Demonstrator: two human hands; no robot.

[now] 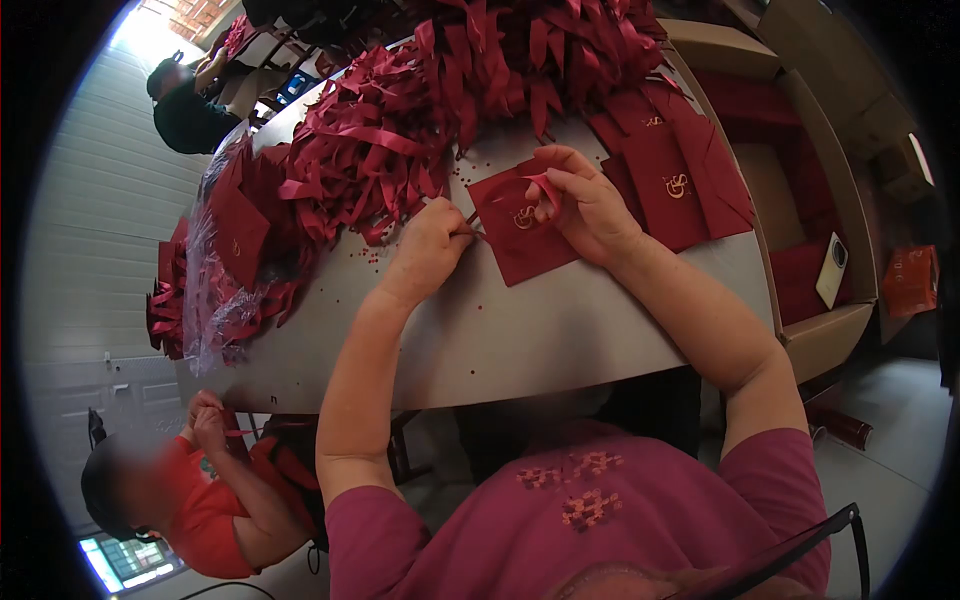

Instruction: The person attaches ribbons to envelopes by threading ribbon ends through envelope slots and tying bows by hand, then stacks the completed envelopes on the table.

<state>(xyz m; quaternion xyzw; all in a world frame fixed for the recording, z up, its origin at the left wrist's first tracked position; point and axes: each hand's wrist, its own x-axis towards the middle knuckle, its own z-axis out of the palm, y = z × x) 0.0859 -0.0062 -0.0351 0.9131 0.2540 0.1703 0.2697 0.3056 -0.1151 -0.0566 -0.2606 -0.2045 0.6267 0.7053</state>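
Note:
A dark red paper gift bag (530,245) with gold lettering lies flat on the table in front of me. At its left edge, my left hand (432,248) is closed in a pinch on a thin dark red strip that looks like ribbon. My right hand (592,208) is over the bag's right part, with a looped red ribbon (548,190) pinched between thumb and fingers. Whether both hands hold the same ribbon is hidden. More red bags (672,185) lie stacked just right of my right hand.
A large heap of red ribbons (370,150) covers the far side of the grey table (430,350). Bags in clear plastic (205,290) stand left. An open carton (860,200) at right holds red items and a phone (831,270). Co-workers sit at lower left and far left.

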